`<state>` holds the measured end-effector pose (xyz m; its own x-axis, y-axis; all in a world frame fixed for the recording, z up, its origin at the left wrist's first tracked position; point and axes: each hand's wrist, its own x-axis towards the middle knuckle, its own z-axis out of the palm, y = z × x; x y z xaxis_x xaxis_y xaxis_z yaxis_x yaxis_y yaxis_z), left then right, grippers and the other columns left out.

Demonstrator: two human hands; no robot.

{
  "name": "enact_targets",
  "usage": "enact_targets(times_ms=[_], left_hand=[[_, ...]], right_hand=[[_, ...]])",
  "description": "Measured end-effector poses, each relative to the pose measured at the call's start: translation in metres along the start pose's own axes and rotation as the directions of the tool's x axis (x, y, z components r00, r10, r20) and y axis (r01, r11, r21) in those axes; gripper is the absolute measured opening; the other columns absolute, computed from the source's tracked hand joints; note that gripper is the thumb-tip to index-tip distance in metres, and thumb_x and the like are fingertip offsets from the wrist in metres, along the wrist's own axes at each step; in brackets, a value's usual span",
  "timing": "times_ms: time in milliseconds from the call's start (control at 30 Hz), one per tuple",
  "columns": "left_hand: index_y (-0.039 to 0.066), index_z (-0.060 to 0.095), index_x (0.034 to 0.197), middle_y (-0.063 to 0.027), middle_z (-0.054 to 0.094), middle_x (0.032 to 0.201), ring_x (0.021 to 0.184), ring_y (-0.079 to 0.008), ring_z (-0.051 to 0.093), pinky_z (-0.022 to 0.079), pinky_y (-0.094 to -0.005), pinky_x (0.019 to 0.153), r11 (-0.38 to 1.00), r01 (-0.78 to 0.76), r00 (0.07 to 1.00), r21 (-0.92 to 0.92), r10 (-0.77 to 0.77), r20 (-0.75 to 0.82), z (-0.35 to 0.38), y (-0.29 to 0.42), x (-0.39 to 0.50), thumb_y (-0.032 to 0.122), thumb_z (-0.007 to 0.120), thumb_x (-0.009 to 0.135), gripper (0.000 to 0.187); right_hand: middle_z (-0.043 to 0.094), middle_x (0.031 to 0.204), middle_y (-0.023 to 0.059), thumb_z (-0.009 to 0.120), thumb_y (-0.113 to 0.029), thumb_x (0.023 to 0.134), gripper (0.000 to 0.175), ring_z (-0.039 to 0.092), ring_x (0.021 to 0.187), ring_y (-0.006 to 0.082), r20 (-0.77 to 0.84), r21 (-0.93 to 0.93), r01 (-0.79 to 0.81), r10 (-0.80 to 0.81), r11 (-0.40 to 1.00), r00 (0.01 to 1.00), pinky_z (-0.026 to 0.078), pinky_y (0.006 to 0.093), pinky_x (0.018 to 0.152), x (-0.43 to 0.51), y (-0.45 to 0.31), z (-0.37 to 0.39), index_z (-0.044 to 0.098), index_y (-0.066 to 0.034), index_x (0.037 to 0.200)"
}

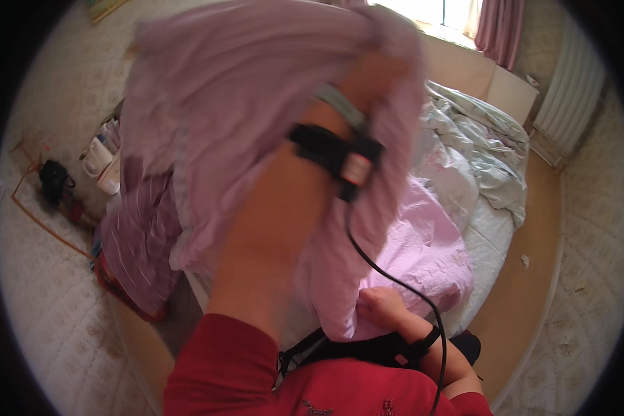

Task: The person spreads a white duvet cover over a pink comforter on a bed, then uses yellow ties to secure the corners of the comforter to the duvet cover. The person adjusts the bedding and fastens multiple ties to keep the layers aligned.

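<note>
A large pink bedding cloth [229,104], blurred by motion, is raised in front of me and fills the upper middle. My left hand [382,70] is lifted high at its upper right edge and grips the cloth; its fingers are blurred and partly hidden. Low, near my waist, my right hand [382,307] is closed on the cloth's lower edge. A brighter pink part [421,244] lies spread over the bed's white sheet [491,244]. Both my wrists wear black straps, and a cable runs down from the left one.
Crumpled pale green floral bedding [478,140] lies at the bed's far right, near a headboard [509,93]. A white radiator [569,83] and a mauve curtain [502,31] are beyond. Dark mauve striped fabric [140,249] hangs on the left, beside a white container [99,156] and a black bag [54,179].
</note>
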<state>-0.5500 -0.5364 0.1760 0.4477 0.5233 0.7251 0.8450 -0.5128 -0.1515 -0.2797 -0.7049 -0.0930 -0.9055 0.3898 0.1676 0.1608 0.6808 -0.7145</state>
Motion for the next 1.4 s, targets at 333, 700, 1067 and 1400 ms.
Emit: enact_targets(times_ms=[333, 700, 1067, 1400], left_hand=[[0.003, 0.043, 0.131, -0.0232, 0.054, 0.119, 0.110, -0.0362, 0.052, 0.040, -0.0398, 0.096, 0.515, 0.360, 0.677, -0.777, 0.429, 0.598, 0.175, 0.251, -0.050, 0.028, 0.062, 0.077, 0.063], [-0.003, 0.035, 0.134, -0.0296, 0.044, 0.126, 0.122, -0.0392, 0.039, 0.034, -0.0424, 0.101, -0.207, 0.978, -0.197, -0.023, -0.955, 0.224, 0.060, 0.159, -0.390, 0.041, 0.073, 0.070, 0.087], [0.000, 0.032, 0.132, -0.0169, 0.049, 0.122, 0.110, -0.0272, 0.050, 0.040, -0.0363, 0.094, -0.476, 0.832, -0.493, -0.284, -0.870, 0.011, 0.088, 0.138, -0.431, 0.007, 0.063, 0.068, 0.072], [0.001, 0.064, 0.087, 0.0037, 0.058, 0.077, 0.071, -0.0066, 0.053, 0.042, -0.0214, 0.063, -0.416, 0.893, 0.024, -0.172, -0.338, 0.941, -0.071, 0.233, -0.348, 0.007, 0.062, 0.066, 0.022]], right_hand=[[0.064, 0.097, 0.0150, 0.059, -0.008, 0.079, 0.023, 0.060, 0.092, 0.0275, -0.217, 0.266, -0.407, 0.465, 0.874, 0.858, 0.046, 0.0370, 0.083, -0.139, 0.052, -0.055, 0.062, -0.0007, 0.101], [0.064, 0.084, 0.0098, 0.063, -0.013, 0.081, 0.018, 0.058, 0.068, 0.0166, -0.540, 0.390, -0.497, 0.630, 0.775, 0.558, 0.048, 0.0265, 0.064, -0.146, 0.104, -0.116, 0.061, 0.0004, 0.093], [0.061, 0.077, 0.0244, 0.060, -0.024, 0.074, 0.029, 0.059, 0.076, 0.0433, 0.217, -0.021, -0.304, 0.301, 0.952, 0.928, 0.045, 0.0490, 0.067, -0.044, 0.047, -0.080, 0.056, -0.0068, 0.097], [0.063, 0.086, 0.0127, 0.073, -0.028, 0.075, 0.041, 0.060, 0.079, 0.0234, 0.763, 0.076, -0.586, 0.331, 0.807, 0.555, 0.046, 0.0318, 0.070, -0.141, 0.069, -0.158, 0.059, -0.0060, 0.106]])
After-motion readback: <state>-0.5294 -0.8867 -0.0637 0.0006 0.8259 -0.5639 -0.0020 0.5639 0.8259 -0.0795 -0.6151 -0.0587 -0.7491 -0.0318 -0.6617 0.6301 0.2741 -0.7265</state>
